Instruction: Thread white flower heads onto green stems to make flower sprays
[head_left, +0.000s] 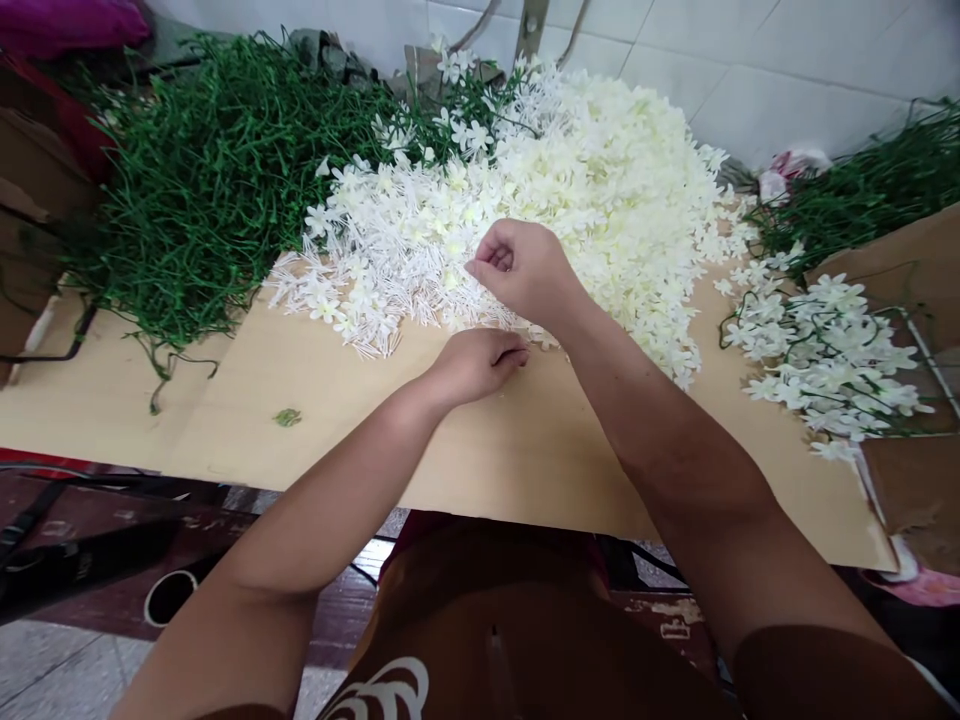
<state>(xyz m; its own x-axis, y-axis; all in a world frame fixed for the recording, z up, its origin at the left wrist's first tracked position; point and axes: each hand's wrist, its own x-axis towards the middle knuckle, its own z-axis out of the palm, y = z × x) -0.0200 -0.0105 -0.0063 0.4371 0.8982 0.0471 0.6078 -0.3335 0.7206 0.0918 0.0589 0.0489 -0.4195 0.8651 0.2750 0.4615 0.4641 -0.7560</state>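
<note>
white flowers lie in a big loose heap across the back of the cardboard top, from the middle out toward the right edge, their thin stalks pointing toward the person at the near fringe. the right hand hangs just over that near fringe, fingers curled in toward the palm with thumb and forefinger close together; it looks to pinch something small, but what sits between the fingertips is too small to tell. the left hand rests on the cardboard just below it, fingers drawn together and tips touching the last stray flowers at the heap's edge; whether it grips one cannot be told.

green stems are piled thick at the back left, touching the flower heap. at the right, well apart from the hands, lie finished sprigs, white flowers already sitting on green stems. more green stems lie behind them.

judged from this, the step in hand is picking single flowers out of the heap. the next move calls for a fine fingertip pinch on one stalk, lifting it clear without dragging its neighbours, since the stalks lie tangled and overlap. a stem would have to come from the left pile, a reach across for the left hand.
</note>
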